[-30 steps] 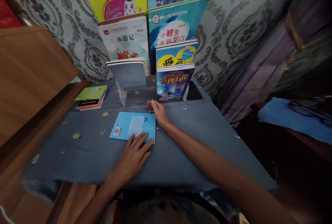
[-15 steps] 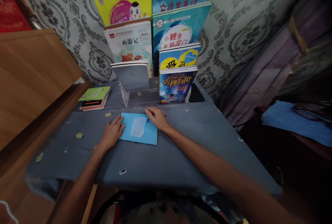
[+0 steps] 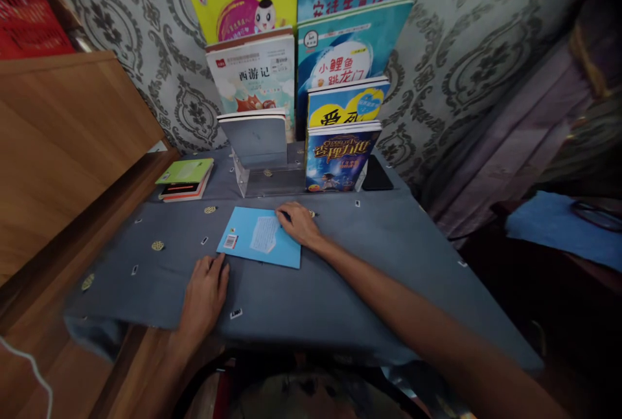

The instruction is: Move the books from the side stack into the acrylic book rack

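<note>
A light-blue book (image 3: 243, 231) lies on the cloth-covered table with a barcode at its lower left and a pale text block in the middle. My right hand (image 3: 299, 225) rests over its upper right part, fingers loosely bent, not gripping. Just below the book's lower left corner is my left hand (image 3: 207, 286), open, its fingers pointing forward. One fingertip reaches the corner; whether it touches I cannot tell.
Behind the book, a clear stand (image 3: 272, 184) holds several upright books, including a dark blue one (image 3: 337, 160). A small stack topped by a green book (image 3: 187, 171) lies at left. A black phone-like slab (image 3: 376, 175) is right of the stand.
My left hand has slid off the book's left side toward me, uncovering the barcode. My right hand stays on the book. The whole view has shifted slightly.
</note>
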